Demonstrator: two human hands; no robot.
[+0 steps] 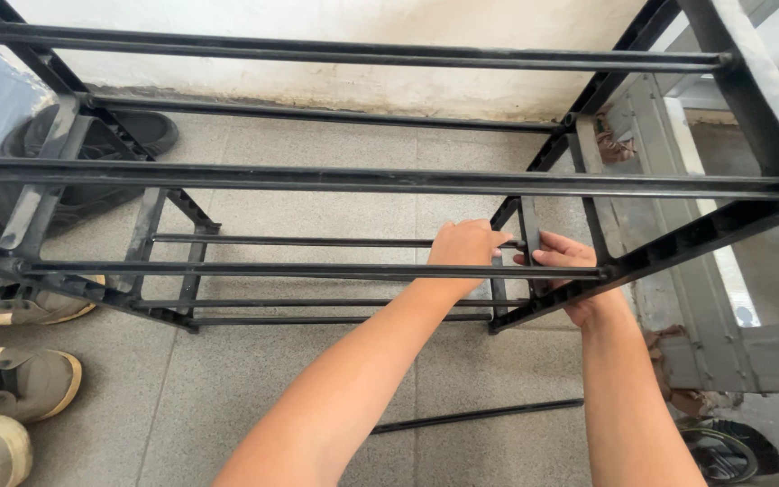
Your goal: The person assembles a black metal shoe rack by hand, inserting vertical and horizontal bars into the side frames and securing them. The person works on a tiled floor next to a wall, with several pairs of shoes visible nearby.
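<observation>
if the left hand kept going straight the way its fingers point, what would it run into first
The left hand points right, along the thin rod it grips. Almost at once it would likely meet the rack's black end bracket, where the right hand's fingertips sit; depth is unclear.

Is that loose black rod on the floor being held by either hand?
No, the loose rod lies alone on the floor, while the left hand and right hand grip the rack's side frame.
</observation>
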